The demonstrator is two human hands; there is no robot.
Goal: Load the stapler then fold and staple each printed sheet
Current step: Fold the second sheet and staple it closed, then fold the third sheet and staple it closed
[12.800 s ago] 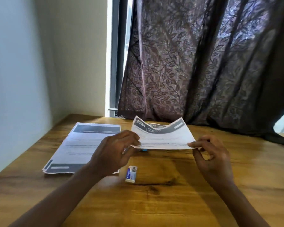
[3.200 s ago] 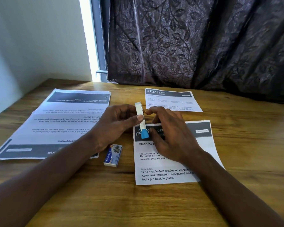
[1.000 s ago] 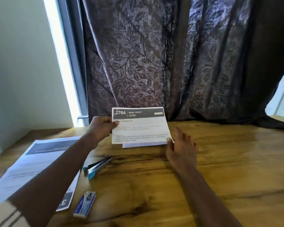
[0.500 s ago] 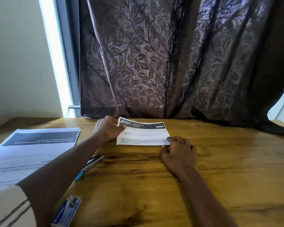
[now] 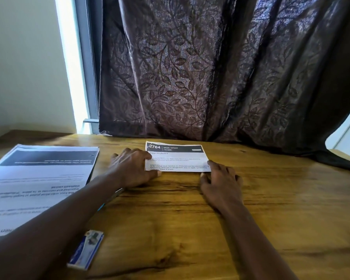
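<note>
Folded sheet (image 5: pixel 177 157) lay flat on the bench (image 5: pixel 271 199), header "2764" facing up, near the curtain (image 5: pixel 210 67). Left hand (image 5: pixel 132 167) grip spread, fingers resting on the sheet's left edge, thumb at its near left corner. Right hand (image 5: pixel 220 182) grip spread flat, fingertips touching the near right corner. Stapler (image 5: pixel 109 199) lay mostly hidden under the left forearm. Staple box (image 5: pixel 86 249) sat nearer the body. Paper stack (image 5: pixel 34 184) lay left of the left grip.

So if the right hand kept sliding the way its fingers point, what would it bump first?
The right hand points away from the person, fingertips at the folded sheet's near right corner. It would probably push that sheet first, then reach the curtain behind.
</note>
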